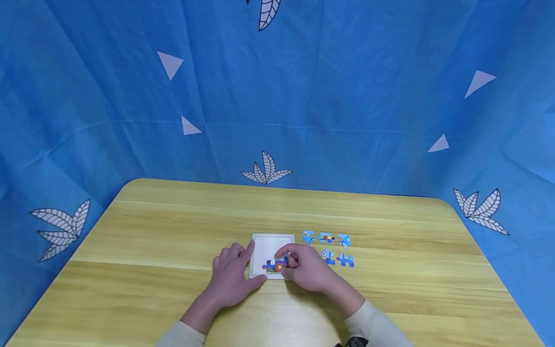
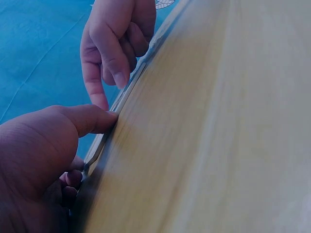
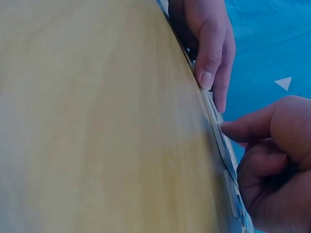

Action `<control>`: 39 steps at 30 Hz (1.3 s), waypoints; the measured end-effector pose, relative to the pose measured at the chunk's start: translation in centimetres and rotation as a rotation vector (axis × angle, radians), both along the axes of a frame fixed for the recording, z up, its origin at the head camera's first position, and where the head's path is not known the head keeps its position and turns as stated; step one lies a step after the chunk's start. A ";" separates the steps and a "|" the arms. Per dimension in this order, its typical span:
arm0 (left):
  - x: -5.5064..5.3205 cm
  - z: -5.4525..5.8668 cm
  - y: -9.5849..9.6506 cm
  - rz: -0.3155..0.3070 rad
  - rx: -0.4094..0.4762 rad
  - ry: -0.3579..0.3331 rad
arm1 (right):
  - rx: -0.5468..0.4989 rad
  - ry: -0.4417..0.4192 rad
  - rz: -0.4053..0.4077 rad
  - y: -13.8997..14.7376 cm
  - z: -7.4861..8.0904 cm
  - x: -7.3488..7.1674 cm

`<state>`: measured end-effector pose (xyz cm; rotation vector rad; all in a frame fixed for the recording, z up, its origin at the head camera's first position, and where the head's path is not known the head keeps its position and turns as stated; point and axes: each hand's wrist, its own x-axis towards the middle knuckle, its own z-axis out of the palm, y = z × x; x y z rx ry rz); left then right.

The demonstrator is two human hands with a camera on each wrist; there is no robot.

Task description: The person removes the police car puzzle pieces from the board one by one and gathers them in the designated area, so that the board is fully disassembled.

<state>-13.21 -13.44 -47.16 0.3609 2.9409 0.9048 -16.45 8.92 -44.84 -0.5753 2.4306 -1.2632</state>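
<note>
A square puzzle tray [image 1: 273, 241] with a pale border lies flat on the table. Inside its lower part is a blue puzzle piece [image 1: 270, 266] with a red and yellow wheel. My left hand [image 1: 231, 277] rests at the tray's left side, index finger along the edge and thumb at the near left corner. Over the tray's right side, my right hand [image 1: 305, 267] has its index finger and thumb bent round the wheel piece, with the other fingers curled in. That hand covers the tray's near right corner. Both wrist views see the tray edge-on, with the left thumb [image 2: 97, 120] against it.
Right of the tray lie several loose blue puzzle pieces [image 1: 326, 238] in two rows, the nearer row close to my right hand. The wooden table [image 1: 173, 231] reaches back to a blue curtain [image 1: 277, 96] with leaf and triangle prints. A dark wristband [image 1: 357, 342] shows at the right sleeve.
</note>
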 end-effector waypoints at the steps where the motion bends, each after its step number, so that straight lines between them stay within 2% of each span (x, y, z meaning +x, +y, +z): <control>1: 0.0 0.0 0.0 0.001 0.000 0.000 | 0.009 -0.001 0.005 0.0 0.0 -0.1; 7: 0.1 0.1 0.0 0.000 0.000 0.004 | 0.047 -0.028 0.043 -0.1 0.1 -0.6; 13: 0.1 0.2 0.0 -0.005 0.004 0.024 | 0.041 -0.055 0.040 -0.3 0.3 -0.8; 26: 0.2 0.1 0.0 0.000 0.004 0.025 | -0.026 -0.092 -0.040 -0.5 -0.3 -0.3; 33: 0.1 0.0 0.0 -0.004 0.008 0.039 | -0.030 -0.104 -0.055 -0.6 -0.2 -0.2; 39: 0.1 -0.1 0.0 0.000 -0.003 0.023 | -0.049 -0.098 -0.070 -0.6 -0.1 -0.2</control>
